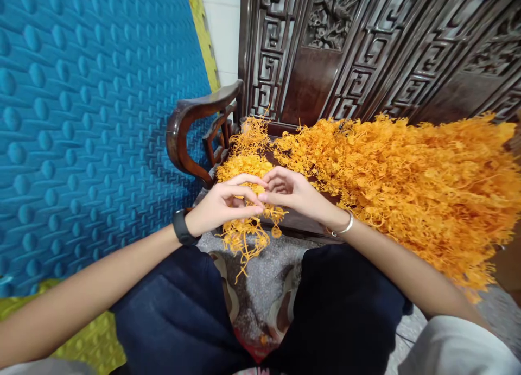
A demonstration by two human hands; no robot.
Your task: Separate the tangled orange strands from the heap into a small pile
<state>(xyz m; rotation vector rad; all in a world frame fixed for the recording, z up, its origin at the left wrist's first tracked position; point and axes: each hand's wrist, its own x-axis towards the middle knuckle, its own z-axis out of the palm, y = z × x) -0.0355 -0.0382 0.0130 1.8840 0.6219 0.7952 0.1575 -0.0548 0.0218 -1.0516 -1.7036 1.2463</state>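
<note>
My left hand [232, 201], with a dark band at its wrist, has its fingers curled in a pinch. Its fingertips meet those of my right hand [291, 190], which is also pinched and wears a silver bangle. Between the fingertips shows a small orange curly plastic piece [257, 189], mostly hidden by the fingers. Just below the hands hangs a tangled bunch of orange curly plastic pieces [246, 238] with thin tendrils. Behind my left hand lies a small heap of the same pieces [244, 160] at the bench's end.
A large orange heap [415, 174] covers the dark wooden bench to the right. The bench has a carved openwork back [313, 76] and a curved armrest [179, 122]. Blue foam matting [81, 120] stretches along the left. My knees are in front of the bench, above a grey speckled floor [254, 288].
</note>
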